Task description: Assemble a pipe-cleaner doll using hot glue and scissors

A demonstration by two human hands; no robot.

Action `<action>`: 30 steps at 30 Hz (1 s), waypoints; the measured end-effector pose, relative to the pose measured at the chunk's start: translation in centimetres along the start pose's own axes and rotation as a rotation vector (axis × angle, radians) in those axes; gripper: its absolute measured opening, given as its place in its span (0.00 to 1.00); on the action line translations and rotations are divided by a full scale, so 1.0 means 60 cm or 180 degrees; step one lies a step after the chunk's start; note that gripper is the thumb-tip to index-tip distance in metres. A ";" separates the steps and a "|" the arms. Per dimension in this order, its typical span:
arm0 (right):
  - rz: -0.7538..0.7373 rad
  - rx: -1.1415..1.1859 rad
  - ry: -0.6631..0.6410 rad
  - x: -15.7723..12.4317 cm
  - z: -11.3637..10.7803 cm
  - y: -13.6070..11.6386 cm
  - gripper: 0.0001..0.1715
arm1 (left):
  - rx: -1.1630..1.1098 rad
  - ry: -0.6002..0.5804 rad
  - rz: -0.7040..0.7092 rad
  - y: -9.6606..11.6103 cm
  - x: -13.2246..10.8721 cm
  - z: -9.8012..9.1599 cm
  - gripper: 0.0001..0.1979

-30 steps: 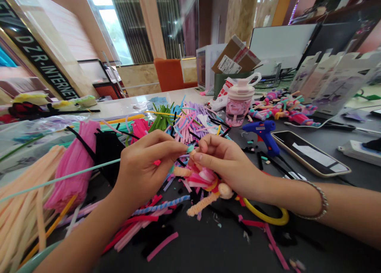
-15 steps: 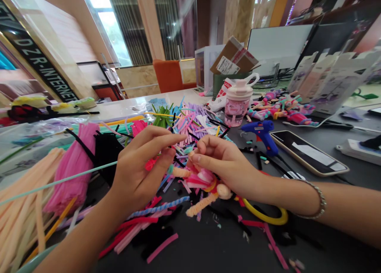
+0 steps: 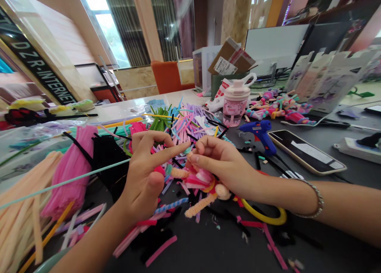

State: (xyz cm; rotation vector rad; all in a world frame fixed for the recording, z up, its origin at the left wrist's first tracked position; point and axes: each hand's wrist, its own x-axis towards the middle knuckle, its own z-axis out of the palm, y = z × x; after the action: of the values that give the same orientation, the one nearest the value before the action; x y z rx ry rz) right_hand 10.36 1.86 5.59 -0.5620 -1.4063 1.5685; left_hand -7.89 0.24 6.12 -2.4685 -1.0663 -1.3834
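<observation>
Fuzzy pipe-cleaner doll (image 3: 200,181) between both bare hands (image 3: 143,172) (image 3: 222,164).

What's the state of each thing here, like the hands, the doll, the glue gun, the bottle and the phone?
Left hand: open, fingers apart, index finger extended toward the doll.
Right hand: fingers pinched shut.
Pipe-cleaner doll: gripped at its top end by the right hand.
Blue hot glue gun: lying on the table, not held.
Pink bottle: upright, lid on.
Phone: lying flat, not held.
</observation>
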 end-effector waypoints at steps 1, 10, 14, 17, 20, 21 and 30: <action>0.0002 -0.0008 -0.0001 0.000 0.000 0.000 0.19 | 0.0007 -0.0007 0.0028 0.000 0.000 0.000 0.34; -0.0013 0.0021 -0.0015 0.000 -0.002 -0.001 0.18 | 0.0225 -0.0035 0.0193 0.005 0.004 -0.003 0.33; 0.0042 0.0005 -0.0022 -0.001 -0.002 -0.002 0.18 | 0.0226 -0.0017 0.0263 0.011 0.008 -0.004 0.33; 0.0024 0.0022 -0.0024 0.000 -0.002 0.000 0.19 | 0.0253 -0.0017 0.0272 0.013 0.011 -0.005 0.33; 0.0008 0.0034 -0.0026 0.000 -0.001 0.001 0.19 | 0.0258 -0.0023 0.0248 0.013 0.011 -0.005 0.33; 0.0012 0.0030 -0.0028 0.000 -0.001 0.001 0.19 | 0.0248 -0.0023 0.0239 0.012 0.011 -0.005 0.33; 0.0033 0.0103 -0.0026 0.000 -0.001 0.001 0.21 | 0.0151 -0.0030 0.0198 0.008 0.007 -0.003 0.31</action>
State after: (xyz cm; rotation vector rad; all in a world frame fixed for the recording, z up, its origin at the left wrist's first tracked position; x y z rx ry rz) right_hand 10.38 1.90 5.53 -0.5448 -1.3837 1.6005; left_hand -7.57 0.03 6.66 -2.4550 -1.0029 -1.3149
